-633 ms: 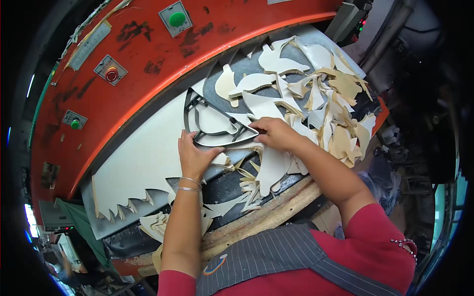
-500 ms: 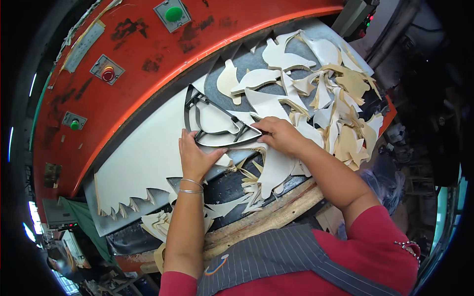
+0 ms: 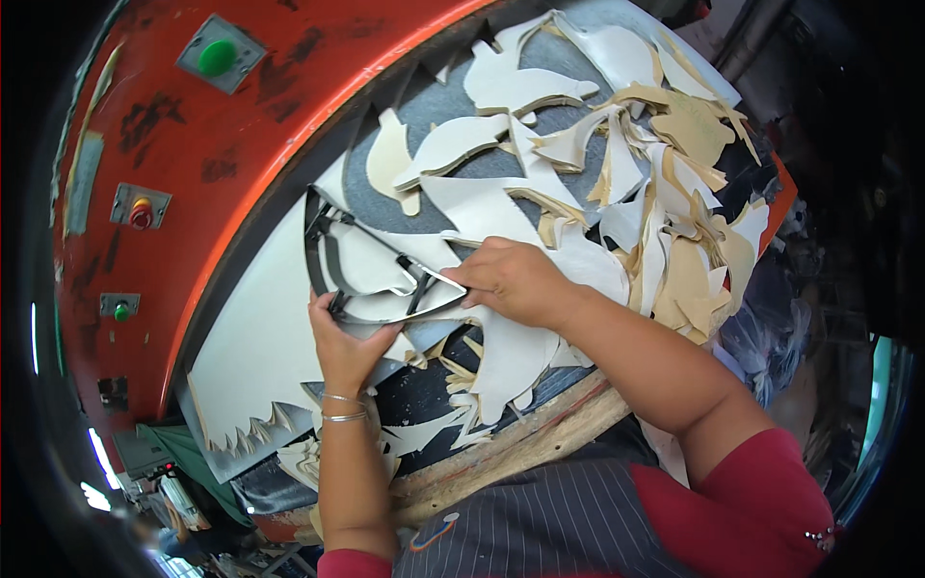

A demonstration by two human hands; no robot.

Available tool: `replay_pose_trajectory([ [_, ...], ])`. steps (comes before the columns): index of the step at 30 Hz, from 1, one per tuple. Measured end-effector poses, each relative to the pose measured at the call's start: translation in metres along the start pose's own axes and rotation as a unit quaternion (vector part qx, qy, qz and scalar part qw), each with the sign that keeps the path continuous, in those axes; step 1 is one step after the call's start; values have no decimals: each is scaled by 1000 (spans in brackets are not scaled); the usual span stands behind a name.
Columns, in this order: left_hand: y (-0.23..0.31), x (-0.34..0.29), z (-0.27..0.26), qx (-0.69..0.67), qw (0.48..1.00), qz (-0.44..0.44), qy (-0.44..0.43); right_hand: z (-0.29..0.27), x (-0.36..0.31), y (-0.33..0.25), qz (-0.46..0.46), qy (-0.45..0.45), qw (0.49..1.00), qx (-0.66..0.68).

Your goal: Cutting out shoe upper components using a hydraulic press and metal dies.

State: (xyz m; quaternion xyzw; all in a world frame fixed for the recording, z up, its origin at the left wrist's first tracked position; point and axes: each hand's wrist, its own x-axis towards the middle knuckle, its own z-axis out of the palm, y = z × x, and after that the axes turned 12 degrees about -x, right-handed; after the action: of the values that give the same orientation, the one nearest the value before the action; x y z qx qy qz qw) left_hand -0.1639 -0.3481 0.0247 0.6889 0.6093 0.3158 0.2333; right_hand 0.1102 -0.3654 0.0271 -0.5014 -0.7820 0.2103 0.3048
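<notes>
A black metal cutting die (image 3: 334, 265), roughly triangular with a curved blade inside, rests on a layered white sheet (image 3: 260, 328). My left hand (image 3: 349, 349) is closed on its near left side, thumb along the near edge and fingers at the outer wall. My right hand (image 3: 515, 279) pinches the die's pointed right tip between thumb and fingers. Just beyond the die lie a cream cut piece (image 3: 390, 159) and a white curved cut piece (image 3: 453, 146). White sheet shows through the die's openings.
Cut scraps (image 3: 679, 260) are heaped at the right. A red machine beam (image 3: 241, 144) with green buttons (image 3: 217, 58) and a red knob (image 3: 142, 214) arches over the far left. A worn, padded table edge (image 3: 520, 438) runs in front of me.
The whole view has shifted, so the machine and table sit differently in the picture. Both hands still hold the die, and its place on the sheet looks little changed.
</notes>
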Motion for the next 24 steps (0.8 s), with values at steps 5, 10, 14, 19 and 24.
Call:
replay_pose_trajectory([
  [5, 8, -1, -1, -1, 999, -37, -7, 4, -2, 8, -6, 3, 999, 46],
  [10, 9, -3, -1, 13, 1000, -22, 12, 1, 2, 7, -28, -13, 1000, 7],
  [14, 16, -1, 0, 3, 999, -46, 10, 1, 1, 8, -15, -16, 1000, 0],
  [19, 18, 0, -1, -7, 999, -52, 1, 2, 1, 8, -8, -12, 1000, -7],
  [24, 6, -1, -5, 13, 1000, -15, 10, -3, 4, 2, 6, -34, 999, 12],
])
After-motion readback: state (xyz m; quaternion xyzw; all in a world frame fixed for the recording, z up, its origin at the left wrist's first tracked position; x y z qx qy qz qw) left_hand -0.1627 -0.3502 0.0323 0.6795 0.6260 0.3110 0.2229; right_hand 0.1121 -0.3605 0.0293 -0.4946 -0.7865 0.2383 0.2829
